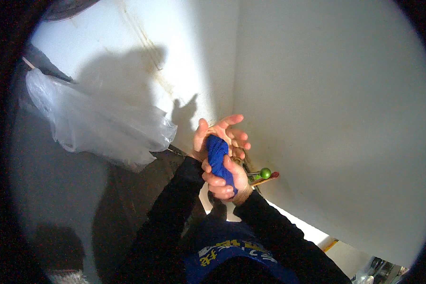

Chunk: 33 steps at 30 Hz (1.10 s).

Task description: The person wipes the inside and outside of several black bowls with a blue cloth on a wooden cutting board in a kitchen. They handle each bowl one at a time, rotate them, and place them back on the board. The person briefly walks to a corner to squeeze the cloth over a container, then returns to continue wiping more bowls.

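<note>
A dark blue cloth (218, 157), bunched and twisted into a roll, lies slantwise between my hands. Around its lower half the fingers of my right hand (238, 179) are wrapped, thumb along the top. The upper end of the cloth rests against the palm of my left hand (220, 130), which is turned up with thumb and fingers spread apart and not closed on it. Both wrists come out of black sleeves.
Just right of my right wrist, a green ball (265, 173) on a rod and a wooden stick with a reddish tip (275, 175) stick out. A translucent plastic bag (103, 117) hangs at the left. White walls (323, 106) meet in a corner ahead. I wear a blue apron (230, 245) bearing writing.
</note>
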{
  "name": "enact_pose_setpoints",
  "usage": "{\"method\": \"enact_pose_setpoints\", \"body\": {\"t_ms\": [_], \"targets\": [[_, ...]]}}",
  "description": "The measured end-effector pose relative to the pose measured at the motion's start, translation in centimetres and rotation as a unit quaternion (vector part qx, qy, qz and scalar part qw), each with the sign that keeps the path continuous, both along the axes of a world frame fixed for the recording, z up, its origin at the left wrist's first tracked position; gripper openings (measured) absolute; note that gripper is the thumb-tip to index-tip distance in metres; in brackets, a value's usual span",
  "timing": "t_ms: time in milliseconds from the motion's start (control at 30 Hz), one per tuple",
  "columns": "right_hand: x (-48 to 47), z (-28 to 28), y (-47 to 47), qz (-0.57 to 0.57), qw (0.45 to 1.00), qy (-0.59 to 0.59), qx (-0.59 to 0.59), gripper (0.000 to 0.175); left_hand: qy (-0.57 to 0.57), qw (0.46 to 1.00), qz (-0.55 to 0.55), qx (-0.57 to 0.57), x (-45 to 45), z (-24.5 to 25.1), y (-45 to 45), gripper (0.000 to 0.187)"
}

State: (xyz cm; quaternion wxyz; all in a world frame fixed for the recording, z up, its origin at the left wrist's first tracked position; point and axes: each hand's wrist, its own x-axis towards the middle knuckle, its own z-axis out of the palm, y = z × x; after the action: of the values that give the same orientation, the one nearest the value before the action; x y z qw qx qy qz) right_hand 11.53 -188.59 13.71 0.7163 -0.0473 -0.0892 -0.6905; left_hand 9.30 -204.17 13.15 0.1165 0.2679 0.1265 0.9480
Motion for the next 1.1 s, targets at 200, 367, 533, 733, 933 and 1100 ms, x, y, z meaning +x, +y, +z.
{"method": "enact_pose_setpoints", "body": {"t_ms": [200,367,533,733,933,1100], "targets": [[-0.1,3.3,0.9,0.001,0.998,0.006,-0.058,0.045,0.068,0.996,0.002,-0.049,0.9,5.7,0.1,0.035],[-2.9,3.5,1.4,-0.031,0.912,0.304,0.274,0.02,-0.265,0.862,0.186,-0.391,1.3,7.0,0.2,0.022],[-4.1,-0.9,-1.4,-0.079,0.713,0.552,0.426,0.024,-0.341,0.74,0.313,-0.488,-0.3,4.0,1.6,0.02],[-4.9,-5.4,-3.6,-0.129,0.533,0.699,0.458,0.041,-0.43,0.682,0.388,-0.446,-1.4,0.1,1.5,0.02],[-5.5,-7.9,-5.3,-0.135,0.429,0.744,0.495,0.052,-0.448,0.643,0.446,-0.433,-2.9,-3.1,0.5,0.019],[-6.2,-7.8,-6.2,-0.101,0.396,0.747,0.524,0.044,-0.449,0.614,0.466,-0.452,-3.9,-6.1,-0.8,0.019]]}}
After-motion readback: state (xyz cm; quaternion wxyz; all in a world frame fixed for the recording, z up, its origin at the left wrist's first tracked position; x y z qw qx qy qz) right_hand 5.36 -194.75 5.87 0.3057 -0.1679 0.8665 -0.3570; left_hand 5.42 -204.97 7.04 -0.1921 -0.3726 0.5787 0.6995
